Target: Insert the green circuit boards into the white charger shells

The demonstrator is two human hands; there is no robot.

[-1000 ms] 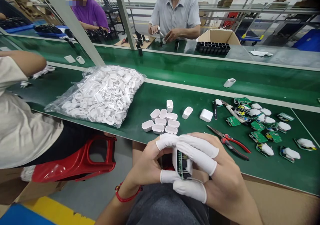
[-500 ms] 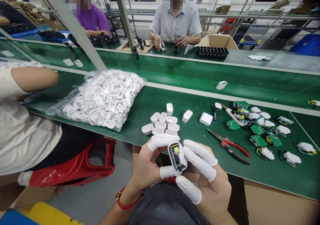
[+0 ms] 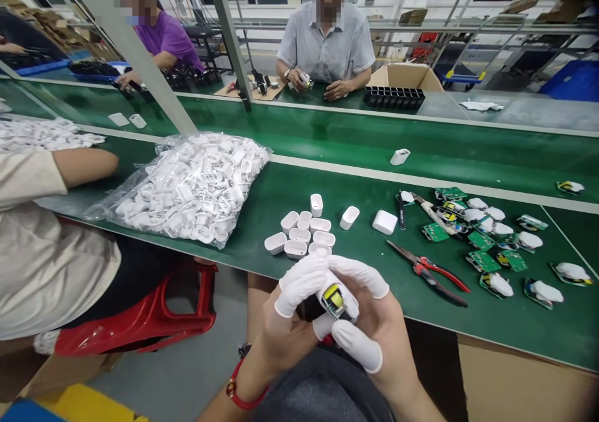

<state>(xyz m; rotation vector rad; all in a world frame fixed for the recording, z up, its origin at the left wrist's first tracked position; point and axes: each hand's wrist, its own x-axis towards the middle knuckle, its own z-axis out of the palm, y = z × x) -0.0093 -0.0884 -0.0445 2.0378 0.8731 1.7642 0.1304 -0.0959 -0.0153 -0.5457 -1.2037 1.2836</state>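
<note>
Between my two hands, near the table's front edge, is a white charger housing with a circuit board partly inside it; a yellow transformer shows at its open end. My left hand, in white finger cots, is closed around the housing's left side. From the right, my right hand grips the same piece, its thumb at the open end and its fingers over the far end. Several empty white housings stand just beyond my hands. Red-handled pliers lie to the right.
Several circuit boards with white padding lie at the right, beside tweezers and cutters. A clear bag of white parts sits left. Housings also ride on the green belt. Co-workers sit at left and across.
My right hand has closed in, its fingers now wrapping the far end of the housing. The piece has tilted in my hands. Items on the belt have shifted left.
</note>
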